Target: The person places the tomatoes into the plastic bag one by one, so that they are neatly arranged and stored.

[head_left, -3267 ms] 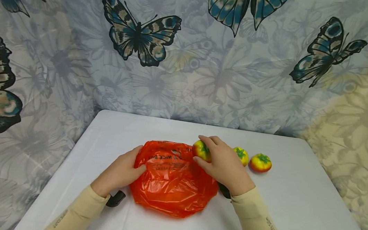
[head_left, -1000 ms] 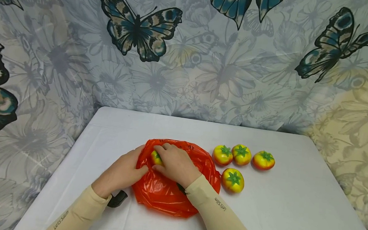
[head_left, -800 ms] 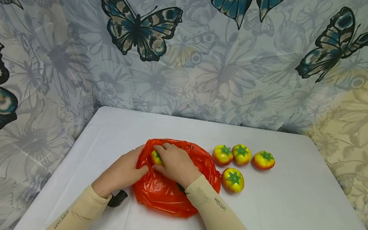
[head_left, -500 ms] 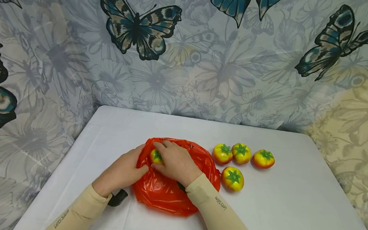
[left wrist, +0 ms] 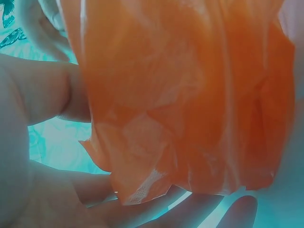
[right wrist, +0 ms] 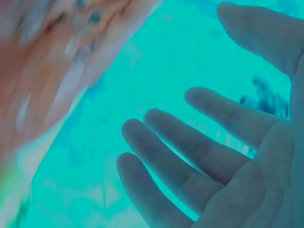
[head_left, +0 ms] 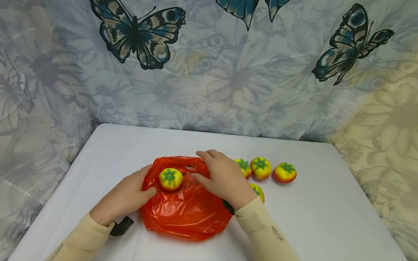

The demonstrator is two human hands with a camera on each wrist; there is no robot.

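Note:
A red plastic bag (head_left: pixel 186 218) with dark print lies in the middle of the white table. One yellow-and-red tomato (head_left: pixel 171 179) with a green star-shaped top sits on its film near the left rim, touched by neither hand. My left hand (head_left: pixel 129 193) grips the bag's left side, thumb on the near side; in the left wrist view the bag film (left wrist: pixel 180 95) hides the thumb tip, with fingers spread below. My right hand (head_left: pixel 226 176) hovers over the bag's right edge, fingers apart and nothing in them. The right wrist view shows the outstretched fingers (right wrist: pixel 199 152).
Several more tomatoes (head_left: pixel 284 173) stand on the table (head_left: pixel 317 230) right of the bag, two partly hidden by my right hand. A dark wrist device (head_left: pixel 121 226) shows at the left cuff. A butterfly-patterned cloth (head_left: pixel 233 76) hangs behind the table.
Earlier my right hand carried a tomato over the bag and put it down at the left; it has now let go and drawn back right. The left hand stays; the head view turned slightly right.

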